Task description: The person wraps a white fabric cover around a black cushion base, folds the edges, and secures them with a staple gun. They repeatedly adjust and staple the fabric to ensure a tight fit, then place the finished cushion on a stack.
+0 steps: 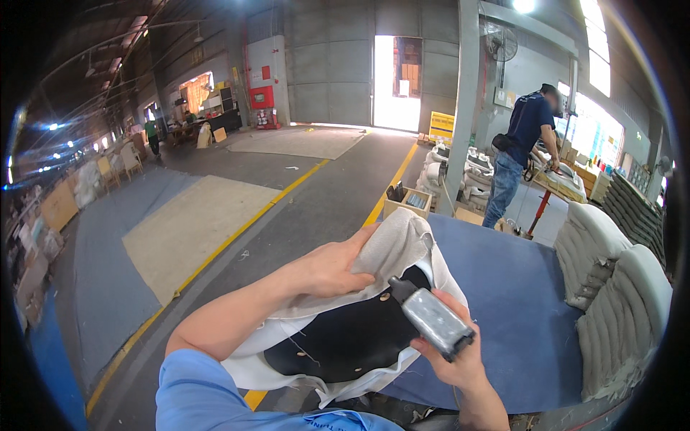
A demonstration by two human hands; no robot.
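Holding a grey, block-shaped hand tool (433, 320), probably a stapler, the right hand (453, 359) is closed round its body near the front edge of the blue-covered bench (517, 302), with the tool's dark nose (399, 289) pointing at the work. The left hand (334, 269) lies on a fold of pale fabric (392, 244), fingers curled over it and thumb stretched toward the top of the fold, pressing it down over a seat piece with a black underside (345, 337). That piece rests at the bench's front left corner, partly overhanging the edge toward the person's blue sleeve (194, 391).

The main risk, as I judge it, is to the left hand: its fingertips sit close to the tool's nose, so a shot fired while the fabric slips could catch a finger. The fabric itself looks loose and bunched; if the grip eases, it could spring back and be fastened with a wrinkle or off its line. Because the piece hangs over the corner, a hard push from the tool might tip or slide it off the bench toward the floor. Loose threads (302, 348) trail across the black face and could get trapped under a fastening.

Grey padded cushions (611, 287) stand along the right edge of the bench, well apart from the hands, and another person (521, 154) works at a farther table.
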